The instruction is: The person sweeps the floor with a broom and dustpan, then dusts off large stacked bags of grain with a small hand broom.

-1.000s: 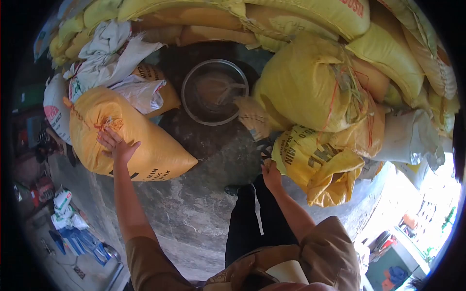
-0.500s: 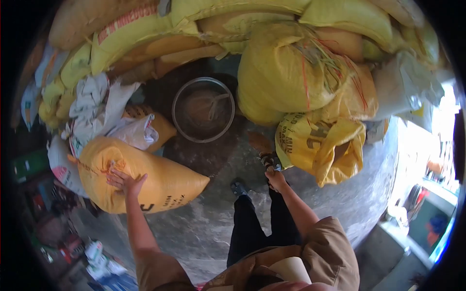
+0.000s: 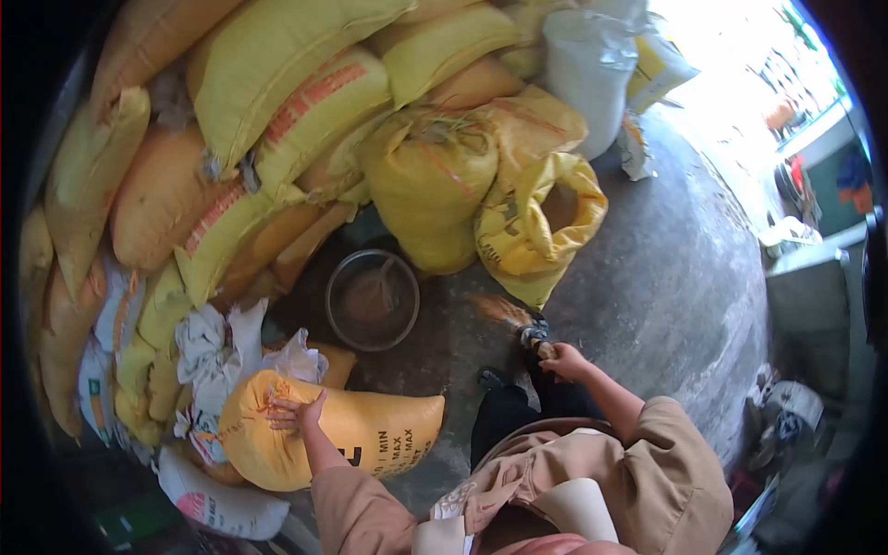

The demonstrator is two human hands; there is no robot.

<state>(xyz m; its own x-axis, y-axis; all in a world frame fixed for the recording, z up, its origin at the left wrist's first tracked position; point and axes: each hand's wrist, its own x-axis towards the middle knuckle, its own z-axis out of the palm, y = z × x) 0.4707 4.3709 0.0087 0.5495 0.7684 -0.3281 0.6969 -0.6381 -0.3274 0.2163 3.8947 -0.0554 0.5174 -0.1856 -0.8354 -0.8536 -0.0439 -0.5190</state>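
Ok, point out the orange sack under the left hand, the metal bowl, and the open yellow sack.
orange sack (image 3: 370,435), head view, printed side.
metal bowl (image 3: 372,301), head view, inside bottom.
open yellow sack (image 3: 518,245), head view, printed front.
left hand (image 3: 298,414), head view, back of hand.

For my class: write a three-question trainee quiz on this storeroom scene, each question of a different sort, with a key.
1. True or false: the left hand rests on the orange sack lying on the floor.
2. What stands on the floor between the sacks? A. metal bowl B. bucket C. crate
3. Fill in: the right hand grips a ___ by its handle.

Key
1. True
2. A
3. Small broom
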